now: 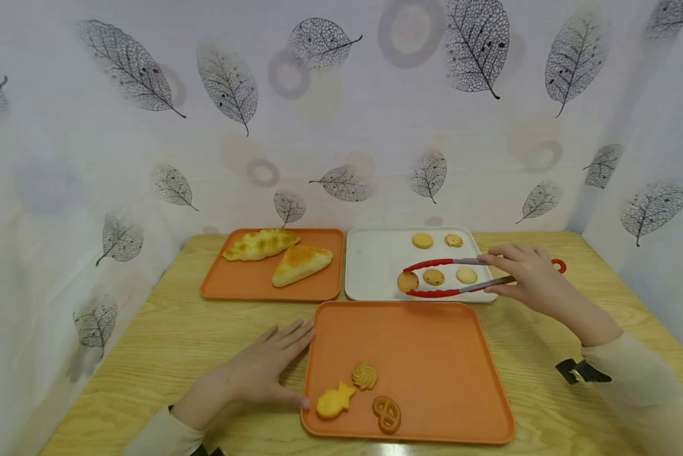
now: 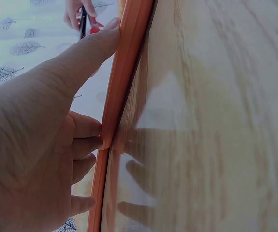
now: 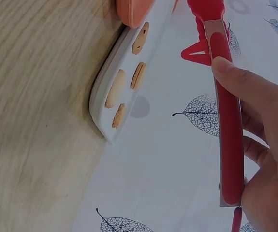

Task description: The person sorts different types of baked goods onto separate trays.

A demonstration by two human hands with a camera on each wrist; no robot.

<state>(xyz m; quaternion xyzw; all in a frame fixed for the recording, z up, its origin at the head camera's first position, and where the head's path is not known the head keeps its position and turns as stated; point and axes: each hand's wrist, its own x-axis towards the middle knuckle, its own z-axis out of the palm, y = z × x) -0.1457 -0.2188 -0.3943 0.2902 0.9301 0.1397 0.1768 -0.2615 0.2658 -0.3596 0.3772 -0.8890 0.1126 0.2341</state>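
Note:
My right hand (image 1: 526, 278) grips a pair of red-and-metal tongs (image 1: 437, 293), thumb along one red handle (image 3: 229, 125) in the right wrist view. The two red tips of the tongs stand apart on either side of a round speckled cookie (image 1: 408, 282) on the white tray (image 1: 376, 253). My left hand (image 1: 258, 370) lies with fingers spread at the left edge of the near orange tray (image 1: 427, 361). Its thumb (image 2: 93, 53) touches the tray's rim. On that tray lie a yellow fish-shaped piece (image 1: 334, 401), a swirl cookie (image 1: 365, 376) and a pretzel cookie (image 1: 387, 414).
More cookies sit on the white tray: a speckled oval one (image 1: 433, 277), a pale one (image 1: 466, 275), a round one (image 1: 422, 240) and a scalloped one (image 1: 453, 240). At the back left, another orange tray (image 1: 239, 288) holds a braided bread (image 1: 261, 244) and a triangular bread (image 1: 301, 265).

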